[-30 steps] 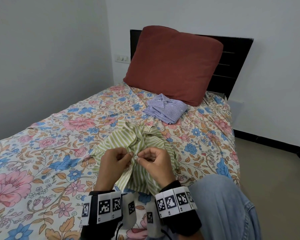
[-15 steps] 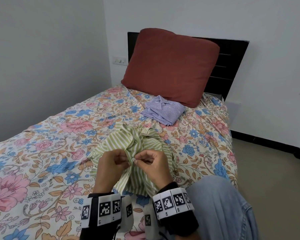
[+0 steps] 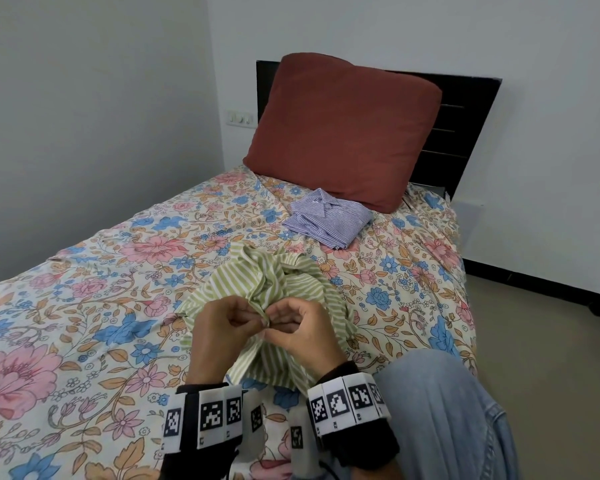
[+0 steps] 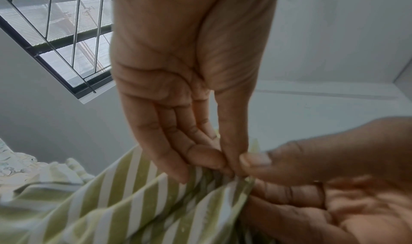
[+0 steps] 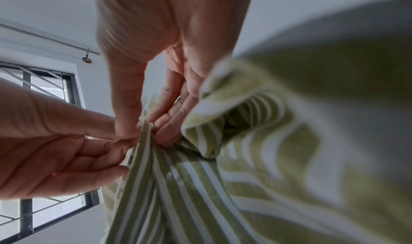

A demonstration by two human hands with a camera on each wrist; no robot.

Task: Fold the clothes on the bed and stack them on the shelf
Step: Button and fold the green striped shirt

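Green striped shirt (image 3: 278, 292): bunched on bed (image 3: 84, 306) near its foot, front edge lifted. Left hand (image 3: 222, 327) and right hand (image 3: 302, 327) both pinching that edge, thumbs meeting, probably fastening a button so the front holds flat for folding. Blue striped shirt (image 3: 326, 220) already folded by pillow (image 3: 343, 133).

Green-and-white striped shirt (image 3: 271, 296) lies crumpled and unfolded on the floral bed (image 3: 84, 306), near its front edge, a front edge of it bunched and lifted off the sheet. Blue-and-white striped shirt (image 3: 326, 220) lies folded flat, collar up, farther back on the bed, well apart from the green one.
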